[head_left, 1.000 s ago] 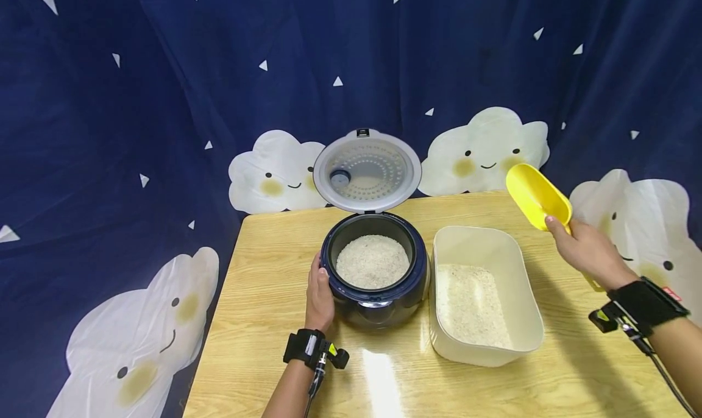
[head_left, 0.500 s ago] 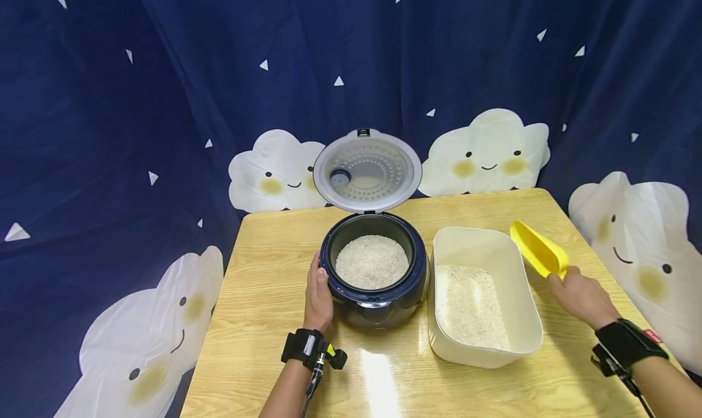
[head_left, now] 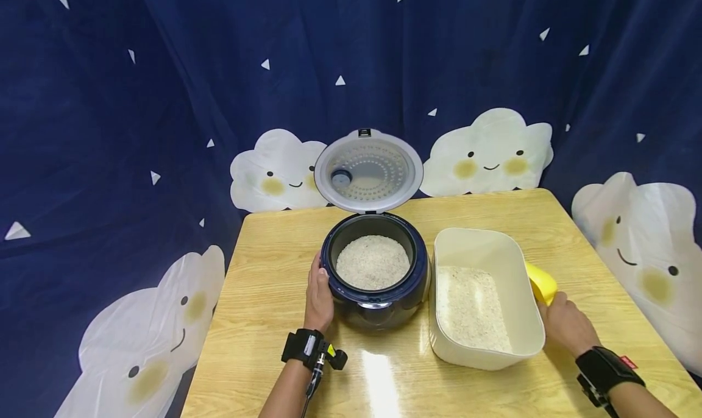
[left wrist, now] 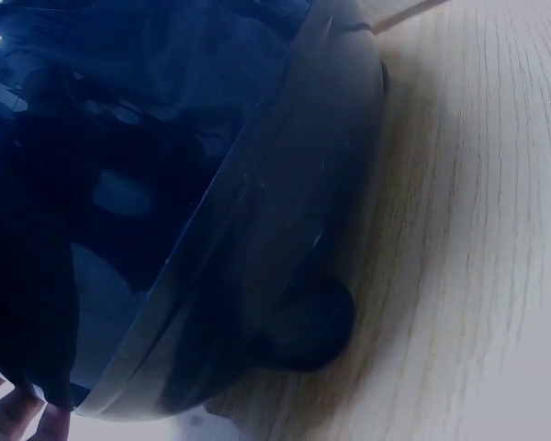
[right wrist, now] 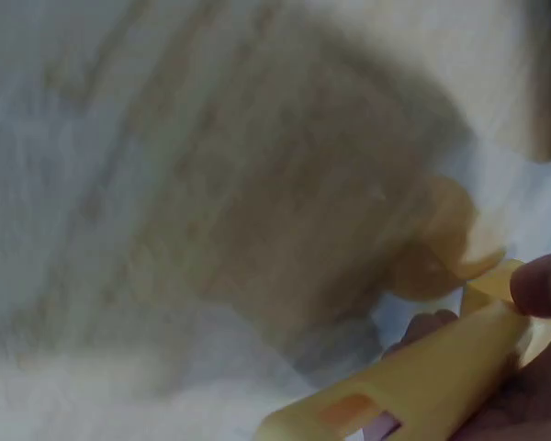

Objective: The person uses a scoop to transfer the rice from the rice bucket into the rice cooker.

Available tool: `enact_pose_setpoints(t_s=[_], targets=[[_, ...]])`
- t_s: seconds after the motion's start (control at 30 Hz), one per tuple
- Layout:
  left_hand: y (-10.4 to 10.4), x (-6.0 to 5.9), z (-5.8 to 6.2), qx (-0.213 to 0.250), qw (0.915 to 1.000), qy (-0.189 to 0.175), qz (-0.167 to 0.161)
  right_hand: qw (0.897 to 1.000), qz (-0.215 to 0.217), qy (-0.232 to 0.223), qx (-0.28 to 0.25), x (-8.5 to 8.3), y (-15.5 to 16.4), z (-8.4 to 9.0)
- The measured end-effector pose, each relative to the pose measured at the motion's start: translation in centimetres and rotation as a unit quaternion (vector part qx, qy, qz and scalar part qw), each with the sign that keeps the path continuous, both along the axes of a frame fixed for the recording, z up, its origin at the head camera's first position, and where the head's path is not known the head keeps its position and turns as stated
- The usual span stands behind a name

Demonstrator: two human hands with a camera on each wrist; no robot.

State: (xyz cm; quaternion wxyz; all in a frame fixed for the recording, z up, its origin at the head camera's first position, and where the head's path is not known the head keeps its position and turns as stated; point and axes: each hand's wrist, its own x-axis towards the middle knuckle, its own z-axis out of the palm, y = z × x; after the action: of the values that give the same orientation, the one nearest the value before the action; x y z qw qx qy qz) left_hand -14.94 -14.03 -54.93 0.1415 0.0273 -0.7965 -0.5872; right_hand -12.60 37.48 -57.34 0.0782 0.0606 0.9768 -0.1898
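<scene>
A dark blue rice cooker (head_left: 378,311) stands with its lid (head_left: 378,168) raised, white rice (head_left: 373,262) in its inner pot. My left hand (head_left: 319,299) rests against the cooker's left side; in the left wrist view its fingertips (left wrist: 18,418) touch the glossy body. Right of the cooker is a cream bin (head_left: 488,358) with a layer of rice (head_left: 474,308) at its bottom. Low beside the bin's right wall, my right hand (head_left: 567,323) grips a yellow scoop (head_left: 542,282) by its handle (right wrist: 413,377). The bin hides part of the scoop's bowl.
All of it stands on a wooden table (head_left: 274,253). Behind and around hangs a dark blue curtain (head_left: 301,34) with cloud prints. The bin stands close by the cooker's right side. The raised lid rises at the back, near the curtain.
My right hand has lowered the yellow scoop from above the table, down and toward me, to the bin's right side. The left hand and the cooker have stayed put.
</scene>
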Motion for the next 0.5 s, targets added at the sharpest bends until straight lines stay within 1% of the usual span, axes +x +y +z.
enact_pose_setpoints(t_s=[0.07, 0.13, 0.23, 0.3, 0.37, 0.5], targets=[[0.0, 0.0, 0.0, 0.002, 1.0000, 0.001, 0.000, 0.999, 0.004, 0.033, 0.007, 0.4, -0.1, -0.7], [0.0, 0.0, 0.0, 0.003, 1.0000, 0.002, -0.001, 0.996, 0.013, 0.089, 0.020, 0.9, -0.3, -1.5], [0.0, 0.0, 0.0, 0.001, 1.0000, 0.003, -0.002, 0.981, 0.036, 0.184, 0.055, 1.7, -0.6, -2.6], [0.0, 0.1, 0.0, 0.000, 1.0000, 0.002, -0.003, 0.970, 0.049, 0.227, 0.078, 2.1, -0.9, -3.2], [0.0, 0.1, 0.0, -0.002, 1.0000, 0.002, -0.004, 0.963, 0.057, 0.244, 0.097, 2.4, -1.2, -3.6], [0.0, 0.1, 0.1, -0.001, 1.0000, 0.004, -0.002, 0.969, 0.033, 0.230, 0.085, 2.7, -1.8, -4.0]])
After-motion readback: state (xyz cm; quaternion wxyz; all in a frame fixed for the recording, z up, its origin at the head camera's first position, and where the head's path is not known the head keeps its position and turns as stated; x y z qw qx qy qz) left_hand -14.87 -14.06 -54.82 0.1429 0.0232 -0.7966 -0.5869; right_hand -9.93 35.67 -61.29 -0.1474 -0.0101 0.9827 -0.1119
